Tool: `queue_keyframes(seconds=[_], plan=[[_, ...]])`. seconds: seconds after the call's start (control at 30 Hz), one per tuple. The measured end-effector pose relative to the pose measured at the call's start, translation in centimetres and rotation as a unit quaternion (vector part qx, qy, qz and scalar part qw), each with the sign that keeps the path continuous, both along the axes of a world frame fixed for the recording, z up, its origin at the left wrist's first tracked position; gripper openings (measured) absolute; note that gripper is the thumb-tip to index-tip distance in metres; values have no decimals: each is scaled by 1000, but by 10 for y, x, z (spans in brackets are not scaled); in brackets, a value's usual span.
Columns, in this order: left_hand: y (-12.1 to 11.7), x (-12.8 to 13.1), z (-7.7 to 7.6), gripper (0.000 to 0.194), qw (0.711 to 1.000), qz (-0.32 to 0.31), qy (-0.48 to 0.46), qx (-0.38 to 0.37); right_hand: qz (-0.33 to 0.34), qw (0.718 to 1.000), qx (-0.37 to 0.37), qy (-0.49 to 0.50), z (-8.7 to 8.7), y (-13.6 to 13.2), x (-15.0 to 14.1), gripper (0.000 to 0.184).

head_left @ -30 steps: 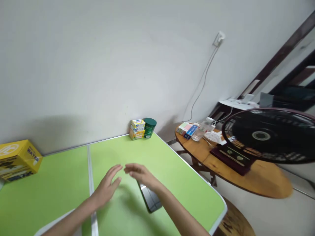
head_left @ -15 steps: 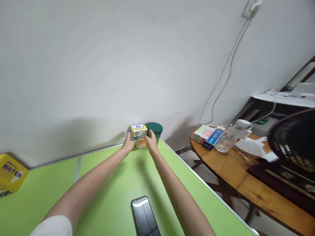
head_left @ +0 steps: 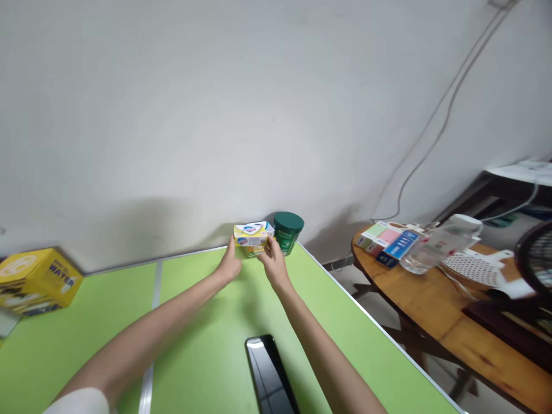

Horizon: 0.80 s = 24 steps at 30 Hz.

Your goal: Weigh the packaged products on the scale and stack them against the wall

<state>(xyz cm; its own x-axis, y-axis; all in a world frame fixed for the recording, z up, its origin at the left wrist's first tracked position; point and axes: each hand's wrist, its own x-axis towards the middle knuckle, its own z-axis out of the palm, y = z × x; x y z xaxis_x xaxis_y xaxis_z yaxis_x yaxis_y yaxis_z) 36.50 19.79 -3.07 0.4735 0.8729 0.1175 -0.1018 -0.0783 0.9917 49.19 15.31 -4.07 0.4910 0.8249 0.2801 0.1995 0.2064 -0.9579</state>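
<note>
Both hands are at a small stack of soap boxes near the wall on the green table. My left hand [head_left: 230, 263] grips the left end of the yellow-and-white soap box [head_left: 250, 232]. My right hand [head_left: 275, 264] is closed at its right end, fingers around the side. That box sits forward of a blue-and-white box edge behind it and hides much of it. Below it shows a yellow-orange soap box [head_left: 253, 252]. Just right of the stack stands a green canister [head_left: 288, 230] with a dark green lid, close to my right fingers.
A black phone [head_left: 271, 376] lies on the green table [head_left: 202, 356]. At the left is a yellow carton [head_left: 41, 282]. Beyond the table's right edge, a wooden table [head_left: 435, 310] holds small boxes [head_left: 390, 244], a clear plastic jug [head_left: 440, 244] and a dark fan [head_left: 537, 256].
The view has swung left, so everything sits further right. The top soap box has shifted and turned slightly between my hands, now covering more of the boxes beneath.
</note>
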Motion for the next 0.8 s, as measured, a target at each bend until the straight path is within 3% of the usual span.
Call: queue_keyframes(seconds=[0.07, 0.17, 0.23, 0.3, 0.4, 0.47, 0.53, 0.67, 0.8], plan=[[-42, -54, 6, 90, 999, 17, 49, -2, 58, 998, 11, 1, 1, -43, -35, 70], [-126, -149, 3, 85, 982, 42, 181, 33, 175, 984, -14, -10, -5, -128, -101, 65], [-190, -209, -9, 85, 963, 87, 242, 73, 262, 962, -69, -28, -13, -186, -149, 67], [-248, -259, -26, 83, 942, 145, 291, 84, 300, 946, -115, -38, -24, -233, -197, 71], [-309, -314, -53, 79, 915, 218, 320, 118, 327, 940, -95, -24, -46, -273, -258, 73], [-325, -339, -66, 75, 903, 245, 329, 129, 332, 940, -71, -31, -60, -280, -286, 72], [-327, -356, -76, 74, 899, 248, 335, 135, 337, 937, -66, -70, -69, -276, -303, 72], [-311, -375, -87, 74, 899, 265, 331, 108, 353, 923, -94, -123, -74, -264, -314, 77], [-302, -382, -90, 67, 923, 269, 268, 57, 307, 941, -135, -50, -81, -263, -317, 74]])
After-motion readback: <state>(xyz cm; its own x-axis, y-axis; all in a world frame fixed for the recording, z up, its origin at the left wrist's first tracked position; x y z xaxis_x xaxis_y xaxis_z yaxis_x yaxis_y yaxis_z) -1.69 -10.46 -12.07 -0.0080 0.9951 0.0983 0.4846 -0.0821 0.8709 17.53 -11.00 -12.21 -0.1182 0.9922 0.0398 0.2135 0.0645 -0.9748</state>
